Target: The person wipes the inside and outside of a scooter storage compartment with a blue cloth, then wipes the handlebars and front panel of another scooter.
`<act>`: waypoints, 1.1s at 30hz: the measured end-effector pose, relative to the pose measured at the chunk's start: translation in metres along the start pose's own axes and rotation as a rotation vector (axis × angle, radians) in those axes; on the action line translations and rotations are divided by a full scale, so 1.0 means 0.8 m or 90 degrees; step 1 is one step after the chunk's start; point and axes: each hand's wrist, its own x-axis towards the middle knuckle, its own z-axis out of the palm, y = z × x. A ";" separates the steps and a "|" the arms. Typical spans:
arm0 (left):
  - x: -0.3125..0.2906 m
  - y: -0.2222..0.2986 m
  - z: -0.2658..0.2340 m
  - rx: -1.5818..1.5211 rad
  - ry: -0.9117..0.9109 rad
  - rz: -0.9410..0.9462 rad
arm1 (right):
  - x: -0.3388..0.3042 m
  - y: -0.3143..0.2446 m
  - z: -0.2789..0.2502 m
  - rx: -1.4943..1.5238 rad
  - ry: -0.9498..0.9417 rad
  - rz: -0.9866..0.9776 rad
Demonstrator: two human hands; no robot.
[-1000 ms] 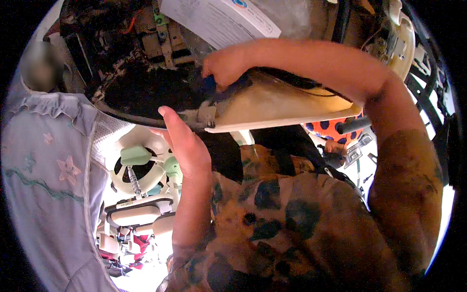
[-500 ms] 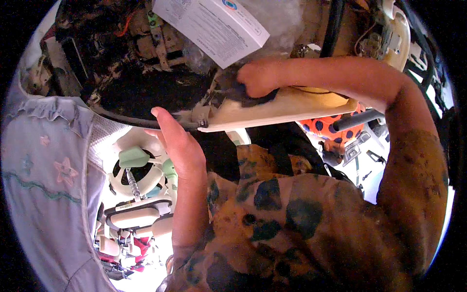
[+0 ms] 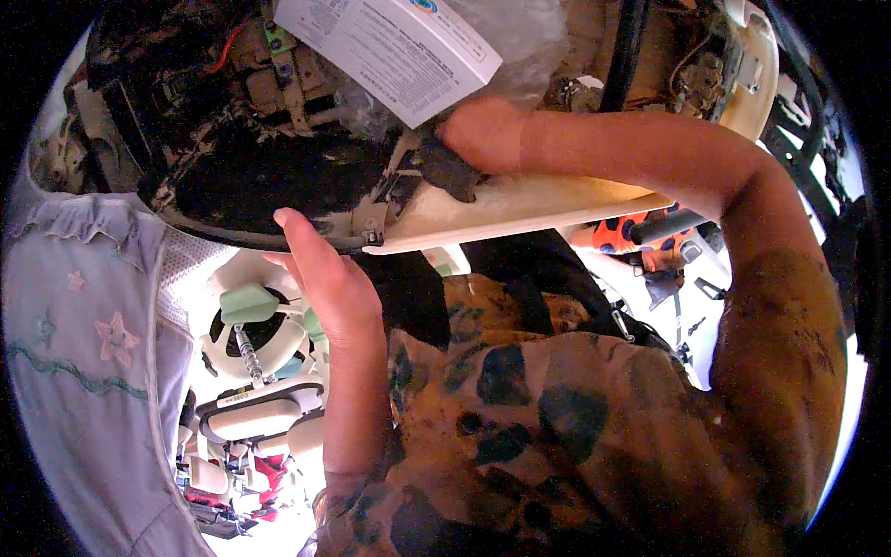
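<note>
A grimy shell [image 3: 251, 186], black inside with a cream panel [image 3: 520, 209] along its near right side, spans the upper view. My left hand [image 3: 327, 278] grips its near rim, thumb on top and fingers underneath, partly hidden. Closed in a fist, my right hand [image 3: 483, 135] reaches across the cream panel, holding a dark grey rag [image 3: 450, 172] whose end hangs below the knuckles. The rag lies against the dirty seam between the black part and the panel. My right fingertips are hidden. Right above the fist sits a white printed box [image 3: 394, 60].
Clear plastic wrap [image 3: 529, 46] lies beside the box. A black tube [image 3: 625, 56] crosses the shell at the right. A lilac embroidered cloth [image 3: 83, 343] hangs at the left. Below stands a white and green wheeled thing [image 3: 251, 320]. An orange dotted item [image 3: 640, 227] is at the right.
My right hand has moved slightly left with the rag, and more of the rag's end shows below it. My left hand keeps its place on the rim. The whole view has shifted a little.
</note>
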 end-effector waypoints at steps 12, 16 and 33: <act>0.002 0.022 -0.001 -0.227 0.013 -0.134 | -0.108 0.018 -0.047 -0.013 -0.252 -0.062; 0.003 0.034 -0.003 -0.200 0.010 -0.202 | -0.132 0.025 -0.057 -0.096 -0.369 -0.007; 0.000 0.019 -0.004 -0.177 -0.035 -0.152 | -0.013 -0.013 -0.033 0.209 -0.181 -0.006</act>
